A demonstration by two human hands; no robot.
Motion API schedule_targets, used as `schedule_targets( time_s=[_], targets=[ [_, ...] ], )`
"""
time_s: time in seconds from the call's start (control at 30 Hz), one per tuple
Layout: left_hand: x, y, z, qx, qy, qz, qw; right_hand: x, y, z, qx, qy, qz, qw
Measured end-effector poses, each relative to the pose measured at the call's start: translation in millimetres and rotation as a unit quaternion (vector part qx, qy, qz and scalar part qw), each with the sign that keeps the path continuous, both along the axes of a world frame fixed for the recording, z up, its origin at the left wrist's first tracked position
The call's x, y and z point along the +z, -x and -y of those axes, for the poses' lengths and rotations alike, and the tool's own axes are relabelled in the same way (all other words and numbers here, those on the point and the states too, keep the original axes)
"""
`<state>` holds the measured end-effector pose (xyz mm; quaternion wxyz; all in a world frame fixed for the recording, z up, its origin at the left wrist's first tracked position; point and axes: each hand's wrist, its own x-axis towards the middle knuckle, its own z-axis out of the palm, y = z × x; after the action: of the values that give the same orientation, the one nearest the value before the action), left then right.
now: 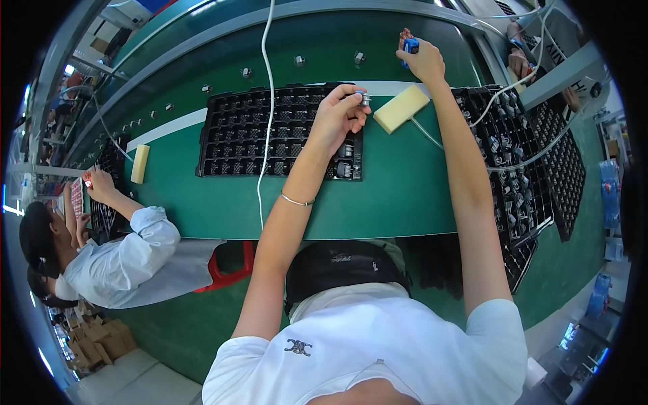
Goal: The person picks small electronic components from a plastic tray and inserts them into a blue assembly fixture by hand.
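Seen from my remote feed above a green desk (405,196), the left hand (341,118) pinches a small silver metal part (365,98) between thumb and fingertips, held just over the far right corner of a black compartment tray (270,135), so the part sits in the air above the tray rather than in any pocket. The right hand (424,59) reaches further out, its fingers closed around a small blue tool (410,46) whose tip I cannot make out; a thin cable runs from near it across the desk (likely the tool's lead, though I cannot trace it fully). The two hands sit apart, the part raised toward the tool's side, a pose I judge keeps the piece steady and turned where it can be worked on. A pale yellow sponge block (401,108) lies between them on the desk, touching neither. A white cord (266,108) hangs across the tray. To the right, another black tray (513,162) holds many small parts within arm's reach. At far left a co-worker in a white sleeve (145,236) handles something at a further tray.
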<state>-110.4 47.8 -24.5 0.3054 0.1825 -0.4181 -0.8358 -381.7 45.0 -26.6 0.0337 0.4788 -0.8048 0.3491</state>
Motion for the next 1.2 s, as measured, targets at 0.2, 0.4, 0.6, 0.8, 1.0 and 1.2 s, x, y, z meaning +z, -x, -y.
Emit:
schedule_targets(
  time_s=[0.2,0.4,0.6,0.8,1.0,1.2],
  targets=[
    [2,-2,0,0.005,-0.008,0.005,1.000,-13,2,11,-0.005,-0.034,-0.016,0.999],
    [3,-1,-3,0.030,0.002,0.019,0.999,11,-18,-17,0.066,0.071,-0.001,0.995],
    [19,1,-20,0.108,0.157,0.092,0.977,47,-102,-102,0.161,0.077,0.481,0.858],
    [24,4,-33,0.072,0.237,0.129,0.960,30,-107,-114,0.172,0.117,0.534,0.820],
    [25,5,-41,0.075,0.277,0.148,0.946,19,-98,-121,0.196,0.094,0.596,0.773],
    [15,7,-41,0.102,0.314,0.111,0.938,14,-93,-125,0.265,0.073,0.617,0.737]
  ],
)
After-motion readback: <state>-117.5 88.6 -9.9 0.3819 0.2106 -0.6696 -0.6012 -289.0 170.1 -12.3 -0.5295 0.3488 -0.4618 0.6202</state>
